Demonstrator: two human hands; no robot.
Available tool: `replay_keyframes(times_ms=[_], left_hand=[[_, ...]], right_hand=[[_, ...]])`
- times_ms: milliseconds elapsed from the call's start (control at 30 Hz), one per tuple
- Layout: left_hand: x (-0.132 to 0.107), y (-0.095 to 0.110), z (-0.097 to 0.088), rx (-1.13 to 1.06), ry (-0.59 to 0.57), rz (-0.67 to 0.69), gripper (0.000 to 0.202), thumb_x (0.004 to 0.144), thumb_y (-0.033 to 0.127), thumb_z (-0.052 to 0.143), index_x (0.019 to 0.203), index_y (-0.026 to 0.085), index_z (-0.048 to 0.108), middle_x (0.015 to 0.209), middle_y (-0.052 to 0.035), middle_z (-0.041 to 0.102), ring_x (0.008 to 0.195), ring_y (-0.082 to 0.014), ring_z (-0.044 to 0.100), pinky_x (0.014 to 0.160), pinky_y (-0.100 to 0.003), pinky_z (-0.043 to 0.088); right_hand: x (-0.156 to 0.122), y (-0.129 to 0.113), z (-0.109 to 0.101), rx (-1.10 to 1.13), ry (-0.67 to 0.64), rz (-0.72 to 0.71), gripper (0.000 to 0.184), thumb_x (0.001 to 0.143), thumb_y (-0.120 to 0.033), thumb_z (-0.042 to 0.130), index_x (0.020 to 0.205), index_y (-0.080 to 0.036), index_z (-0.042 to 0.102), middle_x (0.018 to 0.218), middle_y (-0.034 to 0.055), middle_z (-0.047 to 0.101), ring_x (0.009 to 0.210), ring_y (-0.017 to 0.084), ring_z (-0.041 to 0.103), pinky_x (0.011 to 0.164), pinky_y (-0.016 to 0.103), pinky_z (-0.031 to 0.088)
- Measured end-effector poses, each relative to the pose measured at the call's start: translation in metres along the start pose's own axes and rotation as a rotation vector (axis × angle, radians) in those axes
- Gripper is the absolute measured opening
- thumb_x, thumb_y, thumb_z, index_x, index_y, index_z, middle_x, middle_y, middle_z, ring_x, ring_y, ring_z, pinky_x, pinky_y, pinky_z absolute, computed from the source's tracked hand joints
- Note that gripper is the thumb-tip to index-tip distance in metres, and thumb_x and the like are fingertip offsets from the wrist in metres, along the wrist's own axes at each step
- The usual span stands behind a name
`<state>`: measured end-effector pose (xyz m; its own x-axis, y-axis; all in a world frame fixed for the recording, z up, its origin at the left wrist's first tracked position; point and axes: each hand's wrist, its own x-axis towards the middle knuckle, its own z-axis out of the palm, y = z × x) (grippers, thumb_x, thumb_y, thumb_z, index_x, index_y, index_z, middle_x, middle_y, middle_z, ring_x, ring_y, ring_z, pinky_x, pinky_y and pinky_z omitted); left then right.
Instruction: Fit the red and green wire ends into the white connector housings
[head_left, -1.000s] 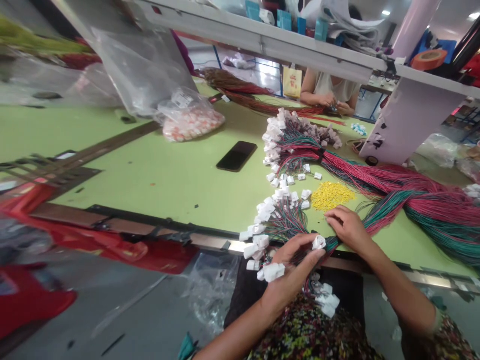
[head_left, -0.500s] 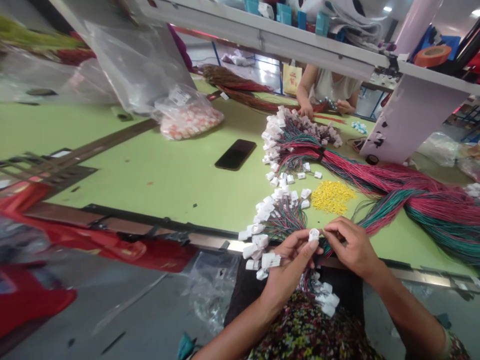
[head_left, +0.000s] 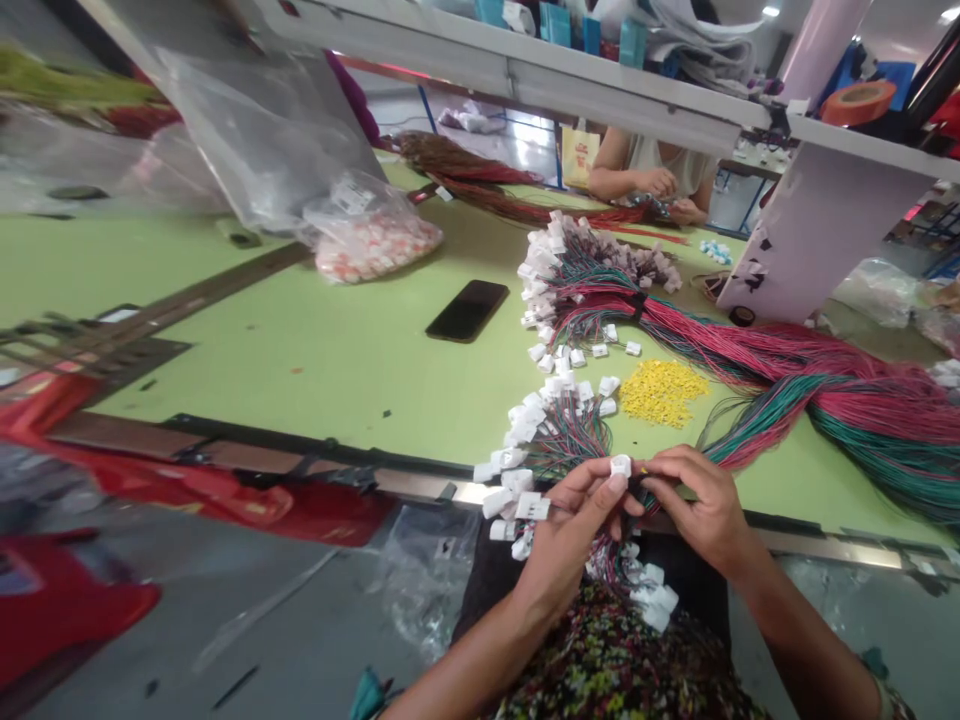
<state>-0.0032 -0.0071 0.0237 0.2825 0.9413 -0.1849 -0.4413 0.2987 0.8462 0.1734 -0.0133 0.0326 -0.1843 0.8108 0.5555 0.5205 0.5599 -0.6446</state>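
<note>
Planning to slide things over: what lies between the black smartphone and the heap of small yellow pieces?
In the head view, a curving row of white plastic connectors on thin coloured wires lies on the green tabletop.

The person holds both bare forearms out in front and angled inward, the left forearm [head_left: 465,675] coming up from the bottom of the view and the right forearm [head_left: 799,640] from the lower right. The left hand [head_left: 566,535] stands raised on a slightly bent wrist, its fingers [head_left: 592,487] curled together in a pinch. The right hand [head_left: 701,510] faces it, knuckles up, with its fingers [head_left: 671,468] bent forward and drawn in toward the thumb. The two hands are just beside each other, close at the fingertips.
</note>
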Motion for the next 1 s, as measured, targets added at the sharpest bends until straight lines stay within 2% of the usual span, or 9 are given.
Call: replay_keyframes(times_ms=[167,367,500,600,733,800,1000], left_hand=[[0.002,-0.002,0.000,-0.005,-0.018,0.000,0.033,0.083,0.044,0.080,0.096,0.015,0.074,0.071,-0.0036,0.076,0.056,-0.0097,0.060,0.050,-0.017,0.043],[0.002,-0.002,-0.001,0.008,-0.050,-0.011,0.034,0.084,0.045,0.079,0.096,0.014,0.073,0.068,-0.0032,0.075,0.051,-0.0075,0.054,0.049,-0.017,0.042],[0.000,-0.004,-0.001,0.042,-0.057,0.019,0.029,0.086,0.042,0.077,0.099,0.015,0.074,0.074,-0.0042,0.076,0.060,-0.0110,0.063,0.052,-0.018,0.046],[0.000,-0.009,-0.002,0.169,-0.055,0.149,0.024,0.087,0.034,0.076,0.105,0.018,0.075,0.080,-0.0042,0.077,0.070,-0.0147,0.069,0.057,-0.021,0.052],[0.000,-0.015,-0.004,0.434,-0.035,0.438,0.020,0.090,0.024,0.071,0.109,0.022,0.076,0.096,-0.0049,0.078,0.084,-0.0172,0.071,0.075,-0.029,0.058],[-0.001,-0.015,-0.004,0.537,-0.045,0.548,0.022,0.092,0.020,0.069,0.112,0.024,0.075,0.098,-0.0044,0.077,0.087,-0.0174,0.072,0.077,-0.029,0.057],[-0.002,-0.010,-0.003,0.652,-0.074,0.692,0.025,0.092,0.012,0.067,0.115,0.022,0.072,0.099,-0.0042,0.078,0.088,-0.0168,0.073,0.079,-0.028,0.060]], right_hand=[[0.002,0.000,-0.004,0.009,0.031,-0.021,0.016,0.095,-0.012,0.068,0.102,-0.023,0.076,0.086,0.0044,0.071,0.079,0.018,0.068,0.072,0.029,0.055],[0.004,0.002,-0.006,0.068,0.000,0.001,0.011,0.094,-0.015,0.071,0.099,-0.023,0.077,0.085,0.0036,0.070,0.079,0.017,0.067,0.071,0.029,0.055],[0.003,-0.002,-0.007,0.134,0.039,0.058,0.011,0.091,-0.015,0.074,0.095,-0.024,0.079,0.083,0.0024,0.071,0.076,0.016,0.067,0.069,0.027,0.054],[0.001,-0.010,-0.009,0.242,0.089,0.164,0.012,0.090,-0.014,0.074,0.093,-0.025,0.079,0.084,0.0012,0.072,0.078,0.016,0.067,0.072,0.026,0.054],[-0.004,-0.019,-0.009,0.333,0.089,0.280,0.012,0.093,-0.017,0.070,0.094,-0.026,0.079,0.086,0.0008,0.070,0.082,0.015,0.066,0.075,0.026,0.053],[-0.006,-0.021,-0.008,0.334,0.101,0.300,0.012,0.094,-0.018,0.070,0.094,-0.026,0.078,0.089,0.0012,0.068,0.085,0.015,0.065,0.075,0.025,0.052],[-0.011,-0.023,-0.004,0.324,0.082,0.299,0.012,0.093,-0.018,0.070,0.095,-0.026,0.078,0.094,0.0022,0.062,0.088,0.015,0.062,0.075,0.025,0.051]])
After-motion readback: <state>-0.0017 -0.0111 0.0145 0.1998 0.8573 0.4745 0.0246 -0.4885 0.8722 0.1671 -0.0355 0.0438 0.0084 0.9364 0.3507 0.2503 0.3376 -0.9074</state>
